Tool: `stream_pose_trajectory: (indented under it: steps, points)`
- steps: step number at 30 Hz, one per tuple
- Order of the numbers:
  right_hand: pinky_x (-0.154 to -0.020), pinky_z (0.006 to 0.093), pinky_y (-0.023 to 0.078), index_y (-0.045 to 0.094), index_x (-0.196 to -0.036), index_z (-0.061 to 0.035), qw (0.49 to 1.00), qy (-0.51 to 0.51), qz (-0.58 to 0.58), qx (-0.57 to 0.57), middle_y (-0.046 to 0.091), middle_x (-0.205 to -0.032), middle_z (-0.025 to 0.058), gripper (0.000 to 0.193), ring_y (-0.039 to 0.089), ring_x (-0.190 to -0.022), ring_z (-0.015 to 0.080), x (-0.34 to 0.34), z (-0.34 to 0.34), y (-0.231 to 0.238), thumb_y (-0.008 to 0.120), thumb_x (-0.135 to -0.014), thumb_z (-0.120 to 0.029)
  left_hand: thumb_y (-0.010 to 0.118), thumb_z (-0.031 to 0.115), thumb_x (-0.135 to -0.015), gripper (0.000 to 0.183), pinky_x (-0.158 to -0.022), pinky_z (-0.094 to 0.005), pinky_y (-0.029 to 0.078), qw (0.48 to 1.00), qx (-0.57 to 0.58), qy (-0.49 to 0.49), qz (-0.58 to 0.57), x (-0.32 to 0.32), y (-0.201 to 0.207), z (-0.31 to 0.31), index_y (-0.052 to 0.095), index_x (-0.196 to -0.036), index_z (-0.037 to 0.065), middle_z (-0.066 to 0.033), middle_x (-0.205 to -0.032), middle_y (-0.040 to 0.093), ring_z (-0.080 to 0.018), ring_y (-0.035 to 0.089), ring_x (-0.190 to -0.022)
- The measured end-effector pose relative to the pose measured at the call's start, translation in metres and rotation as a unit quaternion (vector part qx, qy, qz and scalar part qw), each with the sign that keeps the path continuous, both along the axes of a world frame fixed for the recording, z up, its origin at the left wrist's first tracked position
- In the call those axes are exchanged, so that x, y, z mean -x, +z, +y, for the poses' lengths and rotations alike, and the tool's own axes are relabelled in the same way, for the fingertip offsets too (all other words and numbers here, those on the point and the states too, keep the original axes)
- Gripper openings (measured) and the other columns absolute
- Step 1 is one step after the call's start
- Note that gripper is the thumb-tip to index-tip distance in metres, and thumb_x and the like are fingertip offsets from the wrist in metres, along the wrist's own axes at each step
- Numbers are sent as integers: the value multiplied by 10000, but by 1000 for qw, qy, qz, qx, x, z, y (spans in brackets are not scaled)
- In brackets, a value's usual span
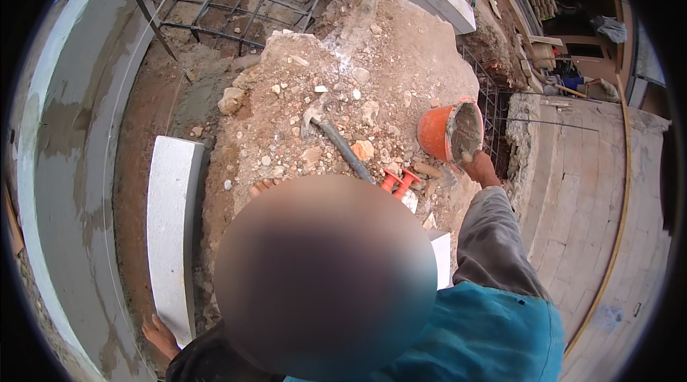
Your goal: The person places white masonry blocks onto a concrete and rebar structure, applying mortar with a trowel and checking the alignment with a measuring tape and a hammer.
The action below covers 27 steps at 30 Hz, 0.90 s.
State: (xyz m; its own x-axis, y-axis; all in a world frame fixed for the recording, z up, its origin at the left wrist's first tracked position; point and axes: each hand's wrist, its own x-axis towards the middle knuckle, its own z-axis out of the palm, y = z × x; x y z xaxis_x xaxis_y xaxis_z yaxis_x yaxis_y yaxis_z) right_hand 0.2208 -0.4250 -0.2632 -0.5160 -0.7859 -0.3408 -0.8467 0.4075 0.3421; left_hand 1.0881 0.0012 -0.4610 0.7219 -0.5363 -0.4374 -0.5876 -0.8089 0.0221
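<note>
Right hand (479, 166) is placed at the rim of an orange bucket (438, 135), finger state not discernible. Left hand (159, 335) is rested open against a white block (172, 224). Hammer (336, 142) is laid on rubble.

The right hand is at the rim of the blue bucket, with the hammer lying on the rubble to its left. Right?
Not quite: the bucket is orange, not blue, as the head view shows. The rest holds: the right hand is at its rim, and the hammer lies on the rubble to its left.
</note>
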Motion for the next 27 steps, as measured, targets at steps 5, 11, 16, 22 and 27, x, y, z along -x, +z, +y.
stream_pose_trajectory:
  steps: [5, 11, 16, 22, 27]
  points:
    - [-477, 382, 486, 613, -948, 86, 996, 23, -84, 3, 643, -683, 170, 360, 646, -533, 240, -2, 0, 13, 714, -837, -241, 508, 346, -998, 520, -1043, -533, 383, 998, 51, -21, -15, 9, 9, -23, 512, -1351, -36, -335, -1316, 498, -472, 474, -1230]
    - [-392, 288, 387, 601, -913, 0, 950, -108, -275, 100, 601, -655, 58, 232, 539, -456, 125, -44, 26, 51, 699, -865, -205, 491, 332, -1010, 501, -1009, -540, 398, 998, 45, -43, -19, -16, -11, -8, 517, -1344, -40, -335, -1270, 527, -484, 493, -1194]
    - [-391, 262, 392, 591, -990, -32, 872, -177, -406, 209, 615, -691, 57, 215, 528, -462, 107, -18, 70, 43, 655, -923, -226, 497, 337, -1011, 511, -1008, -539, 394, 996, 67, -59, -21, -19, -26, -6, 518, -1335, -57, -334, -1263, 535, -488, 499, -1179]
    - [-375, 245, 393, 548, -1009, -73, 775, -223, -497, 320, 607, -705, 65, 205, 528, -443, 126, -10, 108, 42, 603, -945, -260, 483, 347, -1013, 527, -1024, -531, 385, 997, 65, -25, -21, -3, -23, -3, 506, -1346, -61, -328, -1294, 524, -477, 480, -1219]
    - [-399, 233, 400, 577, -1103, -26, 761, -114, -557, 311, 594, -718, 43, 270, 529, -482, 108, -77, 64, 54, 630, -915, -212, 475, 325, -1008, 513, -1043, -540, 357, 991, 104, 64, -56, -15, -14, 61, 503, -1345, -60, -324, -1306, 520, -470, 476, -1221]
